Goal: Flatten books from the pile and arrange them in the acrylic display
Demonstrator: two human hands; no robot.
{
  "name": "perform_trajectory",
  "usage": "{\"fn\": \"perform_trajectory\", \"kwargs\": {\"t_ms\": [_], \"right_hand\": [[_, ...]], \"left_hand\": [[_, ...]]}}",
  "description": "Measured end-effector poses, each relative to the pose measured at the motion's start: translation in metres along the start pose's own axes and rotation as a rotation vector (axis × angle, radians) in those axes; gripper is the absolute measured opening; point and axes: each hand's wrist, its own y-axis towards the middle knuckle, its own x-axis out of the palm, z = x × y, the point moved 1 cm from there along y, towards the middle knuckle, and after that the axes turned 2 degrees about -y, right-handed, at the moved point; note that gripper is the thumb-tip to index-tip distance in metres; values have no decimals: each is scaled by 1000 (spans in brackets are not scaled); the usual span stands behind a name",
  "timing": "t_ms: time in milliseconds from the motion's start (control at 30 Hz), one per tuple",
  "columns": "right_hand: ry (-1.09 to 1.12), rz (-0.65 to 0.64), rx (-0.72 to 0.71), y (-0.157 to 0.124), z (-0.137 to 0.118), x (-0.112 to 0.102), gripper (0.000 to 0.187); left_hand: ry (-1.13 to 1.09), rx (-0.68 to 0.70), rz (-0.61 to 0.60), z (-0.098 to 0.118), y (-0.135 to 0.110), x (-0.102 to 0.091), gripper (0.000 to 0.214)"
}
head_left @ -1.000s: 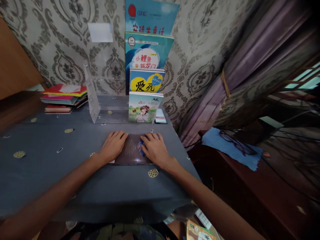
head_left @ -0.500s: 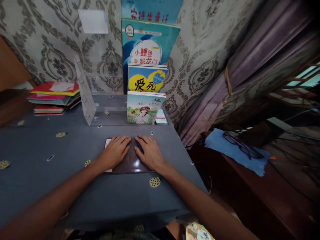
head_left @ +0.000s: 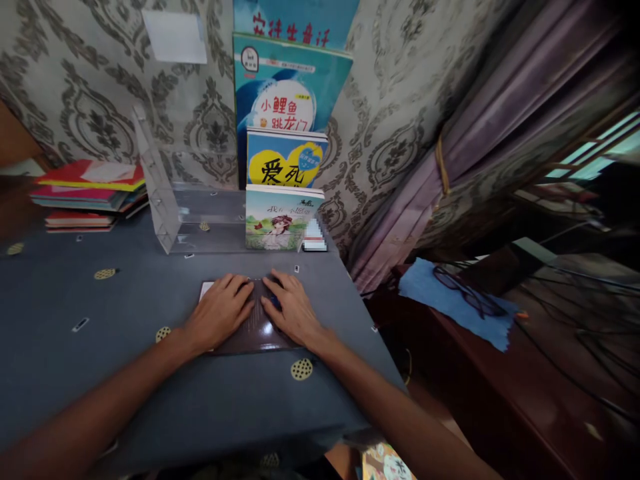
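Left hand (head_left: 220,312) and right hand (head_left: 291,312), seen in the head view, are lying palm down on a glossy dark brown book (head_left: 260,339), fingers extended and gripping nothing. The left hand is covering the left portion of the book; the right hand is covering a blue patch on its right portion. The book is resting flat on the grey patterned counter (head_left: 105,373), in front of a clear acrylic book rack (head_left: 159,193). Four tiers of children's books (head_left: 286,223) are standing in the rack. A stack of books and folders (head_left: 90,183) is lying left of the rack. Eyeglasses (head_left: 467,293) are resting on a blue cloth (head_left: 420,283) at far right.
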Motion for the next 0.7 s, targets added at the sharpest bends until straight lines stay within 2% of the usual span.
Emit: {"fn": "perform_trajectory", "kwargs": {"t_ms": [67, 200, 267, 433, 533, 700], "right_hand": [[7, -13, 0, 1, -1, -1, 43], [23, -21, -12, 2, -1, -4, 42], [24, -31, -8, 1, -2, -6, 42], [-10, -46, 2, -5, -8, -12, 42], [-25, -56, 17, -12, -11, -17, 43], [78, -61, 13, -20, -8, -33, 37]], "left_hand": [[-9, 5, -46, 4, -3, -4, 45], [-46, 94, -165, 14, -21, -9, 92], [-37, 117, -217, 16, -31, -7, 103], [22, 111, -216, 21, -44, 2, 89], [131, 188, -172, 29, -48, 3, 79], [256, 364, -60, 43, -57, -15, 57]]}}
